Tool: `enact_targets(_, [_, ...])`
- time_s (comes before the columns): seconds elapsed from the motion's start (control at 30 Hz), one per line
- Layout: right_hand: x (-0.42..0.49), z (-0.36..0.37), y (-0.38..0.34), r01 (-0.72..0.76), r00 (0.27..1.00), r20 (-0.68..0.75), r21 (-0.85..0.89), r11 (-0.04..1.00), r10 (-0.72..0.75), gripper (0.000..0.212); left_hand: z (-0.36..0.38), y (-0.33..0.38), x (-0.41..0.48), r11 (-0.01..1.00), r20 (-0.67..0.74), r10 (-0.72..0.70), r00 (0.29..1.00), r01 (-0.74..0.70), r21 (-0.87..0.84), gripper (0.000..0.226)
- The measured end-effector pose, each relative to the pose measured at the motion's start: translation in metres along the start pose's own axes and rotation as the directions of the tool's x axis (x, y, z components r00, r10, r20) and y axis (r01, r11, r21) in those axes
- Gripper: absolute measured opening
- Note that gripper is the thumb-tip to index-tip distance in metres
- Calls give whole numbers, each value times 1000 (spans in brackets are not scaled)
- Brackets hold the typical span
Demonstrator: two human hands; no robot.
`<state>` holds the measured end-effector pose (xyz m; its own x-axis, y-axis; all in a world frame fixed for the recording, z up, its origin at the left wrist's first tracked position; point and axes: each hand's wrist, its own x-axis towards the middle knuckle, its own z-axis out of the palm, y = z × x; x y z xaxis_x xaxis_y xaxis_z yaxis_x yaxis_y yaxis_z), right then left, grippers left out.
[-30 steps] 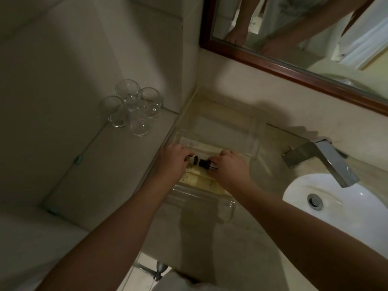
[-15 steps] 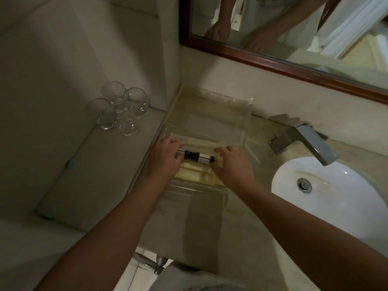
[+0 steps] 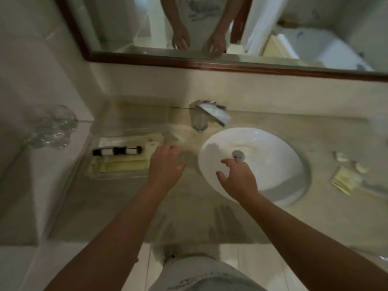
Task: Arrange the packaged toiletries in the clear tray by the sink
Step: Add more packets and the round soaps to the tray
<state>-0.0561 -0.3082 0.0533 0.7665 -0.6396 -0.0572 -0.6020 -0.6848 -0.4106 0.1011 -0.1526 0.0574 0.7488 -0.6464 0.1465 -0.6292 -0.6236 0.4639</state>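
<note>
Small bottles [image 3: 117, 151] lie in a row in the tray [image 3: 117, 177], left of the sink [image 3: 283, 175]. Fingers loose, holding nothing: left hand [image 3: 165, 164], right hand [image 3: 239, 177]. Remaining packets [image 3: 344, 181] lie on the desk [image 3: 189, 206] beyond the sink; best pinched by their edges, laid flat

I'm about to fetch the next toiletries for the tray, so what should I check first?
1. Left hand empty, beside the tray: ok.
2. Right hand empty, over the sink: ok.
3. Bottles lying end to end inside the tray: ok.
4. Packets in the tray: not ok, they lie on the counter right of the sink.
5. Small white things near those packets are toiletries: cannot tell, too blurred.
6. Glasses away from both hands: ok.
</note>
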Motion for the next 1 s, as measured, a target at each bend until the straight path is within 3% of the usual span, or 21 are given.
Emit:
enact_targets(0.13, [-55,-44,88,-130,990,-53,26,991,132,50,43,99,-38,982,109,114,987,-96,-160,43])
enact_targets(0.43, [-151,-124,250,-397,901,-148,95,913,407,48,124,289,-80,920,277,357,892,-285,-268,42])
enact_targets(0.63, [-145,-139,308,-481,846,-176,158,862,504,47,165,347,-53,901,357,422,834,-340,-270,44])
enact_targets(0.83, [-109,-158,358,-534,828,-136,99,839,544,46,219,388,2,902,409,418,811,-318,-292,43])
enact_targets(1.0, [-74,-180,402,-597,782,-156,90,797,603,47,260,429,38,894,509,446,736,-338,-294,45])
